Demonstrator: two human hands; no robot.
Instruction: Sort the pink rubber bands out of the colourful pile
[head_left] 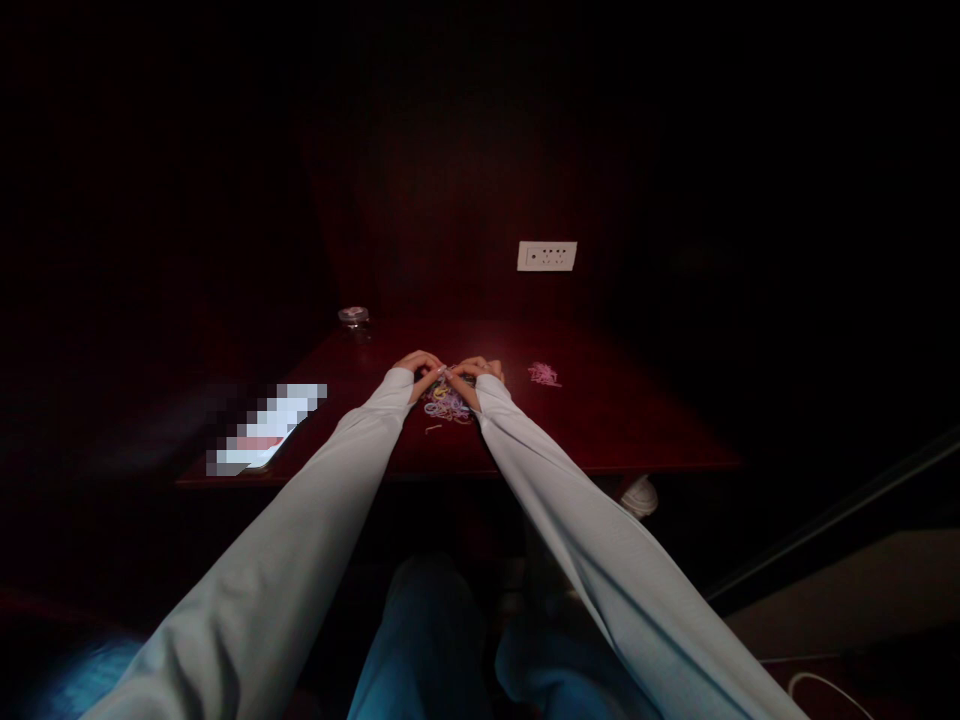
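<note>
A loose pile of small elastic bands (448, 408), mostly pale purple with some yellow and dark ones, lies on the dark red table. Over its far side my left hand (420, 364) and my right hand (480, 369) meet, thumbs and fingertips close together. Both hands have bent fingers and pinch at a small pale piece between them, which looks like one of the bands. The hands and wrists cover part of the pile. Off to the right of my right hand sits a separate little heap of pink elastic bands (544, 374).
A lit phone or tablet (270, 430), blurred out, lies at the table's left edge. A small clear lidded jar (354, 322) stands at the back left. On the back wall is a white socket plate (547, 256). A whitish round object (639, 497) shows below the table's front edge.
</note>
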